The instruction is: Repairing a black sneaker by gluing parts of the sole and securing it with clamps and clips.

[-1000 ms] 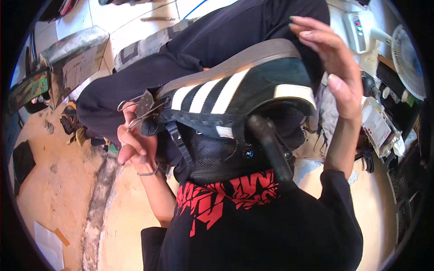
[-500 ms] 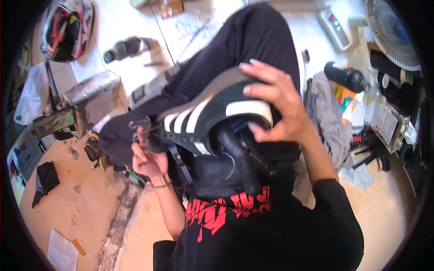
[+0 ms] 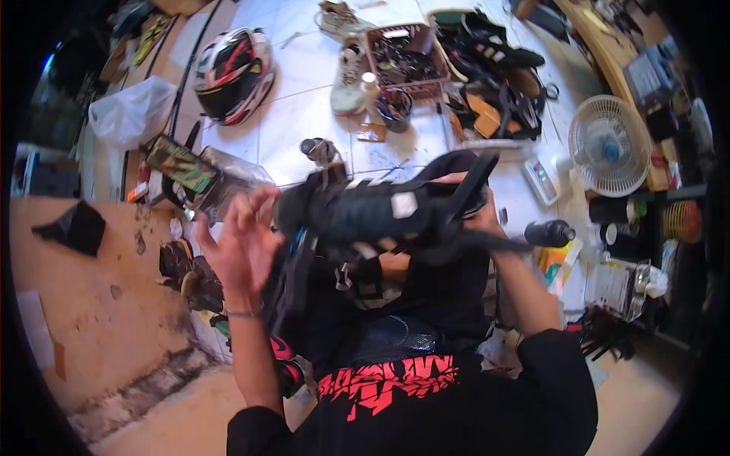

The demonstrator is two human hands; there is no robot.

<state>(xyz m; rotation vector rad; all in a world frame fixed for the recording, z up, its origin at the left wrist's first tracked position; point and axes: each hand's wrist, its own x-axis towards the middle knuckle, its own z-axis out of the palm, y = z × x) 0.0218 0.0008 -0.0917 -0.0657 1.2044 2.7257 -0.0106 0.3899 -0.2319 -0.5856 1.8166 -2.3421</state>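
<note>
A black shoe with white stripes (image 3: 361,220) is held on its side above my lap, blurred by motion, with its strap-like tongue or flap sticking out at the right. My right hand (image 3: 480,216) grips the heel end from behind, most of its fingers hidden by the shoe. Beside the toe end, my left hand (image 3: 242,242) is raised with its fingers apart, holding nothing I can see. Whether its fingertips touch the toe I cannot tell. Under the shoe, a black leathery piece (image 3: 395,338) lies on my lap.
Ahead on the white tiles stand a helmet (image 3: 234,76), a pinkish crate of dark items (image 3: 437,85), pale shoes (image 3: 348,80) and a pile of dark shoes (image 3: 498,57). A fan (image 3: 608,144) and a black bottle (image 3: 549,232) are at right; a clear plastic bag (image 3: 133,114) is at left.
My view has lifted, showing more floor ahead. The shoe has turned and swung outward, its opening now at the right. My left hand has risen, and its fingers have spread beside the toe.
</note>
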